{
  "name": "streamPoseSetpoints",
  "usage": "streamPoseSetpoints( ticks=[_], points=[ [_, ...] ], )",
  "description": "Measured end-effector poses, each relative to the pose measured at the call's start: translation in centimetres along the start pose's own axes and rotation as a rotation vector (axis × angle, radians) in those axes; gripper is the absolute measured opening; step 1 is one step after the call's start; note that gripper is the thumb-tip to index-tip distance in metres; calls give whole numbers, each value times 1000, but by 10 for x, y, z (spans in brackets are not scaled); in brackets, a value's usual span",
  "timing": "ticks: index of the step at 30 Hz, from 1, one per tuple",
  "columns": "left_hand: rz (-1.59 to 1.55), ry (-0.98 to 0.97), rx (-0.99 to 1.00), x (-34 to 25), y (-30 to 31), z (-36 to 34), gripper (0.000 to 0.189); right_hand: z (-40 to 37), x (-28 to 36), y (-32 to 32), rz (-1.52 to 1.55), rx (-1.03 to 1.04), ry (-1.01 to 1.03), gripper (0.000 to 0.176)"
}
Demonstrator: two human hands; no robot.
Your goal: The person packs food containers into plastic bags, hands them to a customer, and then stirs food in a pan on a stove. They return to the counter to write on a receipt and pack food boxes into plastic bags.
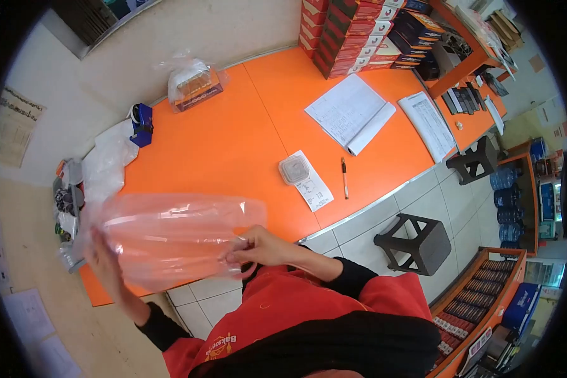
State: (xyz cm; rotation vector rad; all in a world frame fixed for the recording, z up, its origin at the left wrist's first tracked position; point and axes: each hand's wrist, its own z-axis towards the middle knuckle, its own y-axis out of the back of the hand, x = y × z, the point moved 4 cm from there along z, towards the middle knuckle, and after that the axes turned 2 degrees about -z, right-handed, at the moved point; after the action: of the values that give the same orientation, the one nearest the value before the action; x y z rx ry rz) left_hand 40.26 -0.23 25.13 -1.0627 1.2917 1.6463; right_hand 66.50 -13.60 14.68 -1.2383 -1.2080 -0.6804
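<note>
Both hands [258, 246] (left one blurred) hold the clear bag [176, 236] over the table's [201, 151] near edge.

Red top [258, 321] w/ yellowish "Bakso…" print [222, 343], blk lower sleeves [162, 326], blk cloth [372, 345] over chest.

The left hand [104, 257] is blurred, the notebook writing [341, 112] too small to read.

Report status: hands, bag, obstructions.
Right hand pinching clear plastic bag. Left hand at its other end, blurred. Small container and pen off right, not touching bag.
</note>
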Motion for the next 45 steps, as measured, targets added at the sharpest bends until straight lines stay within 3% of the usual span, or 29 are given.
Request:
streamPoseSetpoints(
  ticks=[1,4,5,6,8,10,12,15,18,21,23,25,27,29,30,31,32,34,37,40,41,43,45],
  points=[
    [-81,-35,-17,-15,4,-10,24,-8,8,0,6,20,-8,15],
    [134,-473,-90,1,13,-4,24,0,15,7,-103,41,-147,12],
    [475,-720,-210,-38,-27,-11,25,8,13,6,-163,46,-211,11],
    [822,-964,-328,-66,-62,-26,27,19,0,6,27,9,-202,11],
    [610,-686,-132,-49,-77,-64,28,44,-37,12,412,-76,-176,12],
    [418,-247,400,-26,-111,-102,25,48,-34,2,590,-66,-113,15],
    [274,-73,487,8,-130,-116,19,57,-52,-11,840,-37,-104,13],
    [-109,121,421,49,-140,-125,16,50,-34,-6,894,-125,-283,17],
    [-294,308,366,61,-140,-127,17,55,-46,-5,929,-295,-279,11],
    [-988,717,417,53,-126,-118,22,63,-54,26,168,-76,-229,5],
    [-1051,623,493,75,-73,-92,25,72,-85,68,149,-209,-207,13],
    [-1055,501,357,68,-19,-80,24,81,-80,84,265,-418,-131,16],
    [-850,469,-30,23,16,-79,18,89,-68,95,430,-640,-44,12],
    [-378,203,268,-3,14,-82,23,104,-66,111,497,-787,2,9],
    [-144,70,401,-14,5,-89,27,114,-67,102,541,-708,-12,9],
    [21,117,291,-18,-8,-93,39,126,-73,86,590,-634,-31,10],
    [229,-53,131,30,19,-68,42,135,-77,71,637,-559,-49,11],
    [723,-266,-308,127,73,-24,49,123,-54,20,125,-290,-159,16],
    [533,255,-245,239,121,1,53,117,-15,-11,-432,-386,298,26],
    [868,-537,-521,99,32,-39,43,114,10,8,-426,-506,282,31],
    [624,-629,-382,51,-6,-47,47,113,20,0,-470,-476,287,30],
    [519,-580,-122,31,-56,-50,51,107,36,-17,-563,-410,289,27],
    [618,-406,11,74,-68,-34,48,123,12,-15,-826,-346,584,23]
  ],
)
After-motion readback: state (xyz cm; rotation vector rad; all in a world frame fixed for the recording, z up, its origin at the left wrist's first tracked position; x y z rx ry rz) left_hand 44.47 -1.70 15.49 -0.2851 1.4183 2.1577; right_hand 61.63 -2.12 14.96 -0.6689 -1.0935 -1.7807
